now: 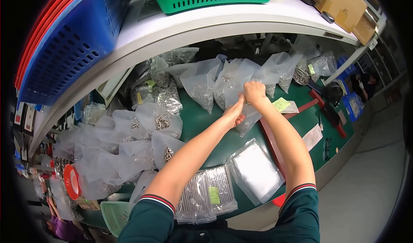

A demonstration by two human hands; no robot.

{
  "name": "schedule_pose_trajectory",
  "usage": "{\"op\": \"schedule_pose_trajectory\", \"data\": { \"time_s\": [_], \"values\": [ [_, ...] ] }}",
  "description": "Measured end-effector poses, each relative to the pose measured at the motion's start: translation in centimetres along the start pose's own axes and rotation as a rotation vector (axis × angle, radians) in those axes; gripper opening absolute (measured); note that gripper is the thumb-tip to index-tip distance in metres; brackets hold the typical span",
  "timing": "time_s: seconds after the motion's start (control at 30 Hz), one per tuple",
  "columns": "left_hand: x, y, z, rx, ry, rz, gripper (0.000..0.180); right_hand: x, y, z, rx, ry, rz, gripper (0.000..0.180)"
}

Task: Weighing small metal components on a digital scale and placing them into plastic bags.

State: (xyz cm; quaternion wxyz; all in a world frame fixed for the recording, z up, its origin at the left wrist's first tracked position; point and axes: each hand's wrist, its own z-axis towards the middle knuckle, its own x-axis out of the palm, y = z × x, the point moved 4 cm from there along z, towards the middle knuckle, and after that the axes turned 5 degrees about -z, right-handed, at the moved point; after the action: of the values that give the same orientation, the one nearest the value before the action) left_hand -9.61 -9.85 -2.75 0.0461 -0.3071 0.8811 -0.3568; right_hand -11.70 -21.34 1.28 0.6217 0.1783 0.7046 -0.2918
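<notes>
Right hand [254,90] is making a tight fist, left hand [233,112] is sitting half-curled, both seemingly gripping the bag [248,123] mid-frame so it's not spilling.

A Crowded Green Table [195,127]

Cloudy bags [198,88] of little metal bits [162,122] sit on it. A pack of shiny rods [195,193], a stack of clear bags [256,172] and pale paper [312,136] lie there too. A white shelf [286,10] holds 1 green basket [215,2].

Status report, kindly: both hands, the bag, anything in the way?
Right hand closed on bag; left hand beside it, grip unclear. Bag translucent, partly hidden by hands. Filled bags close beyond.
</notes>
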Motion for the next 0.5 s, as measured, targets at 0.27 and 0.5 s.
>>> {"op": "schedule_pose_trajectory", "data": {
  "time_s": [0.27,0.5],
  "values": [
    [2.3,0.9,1.7,-0.189,0.246,0.023,0.030,2.1,-0.4,1.7,-0.204,0.093,-0.289,0.027],
    [1.8,4.8,-0.1,-0.083,0.330,-0.138,0.012,1.4,-2.0,-0.7,-0.219,0.055,0.017,0.030]
  ]
}}
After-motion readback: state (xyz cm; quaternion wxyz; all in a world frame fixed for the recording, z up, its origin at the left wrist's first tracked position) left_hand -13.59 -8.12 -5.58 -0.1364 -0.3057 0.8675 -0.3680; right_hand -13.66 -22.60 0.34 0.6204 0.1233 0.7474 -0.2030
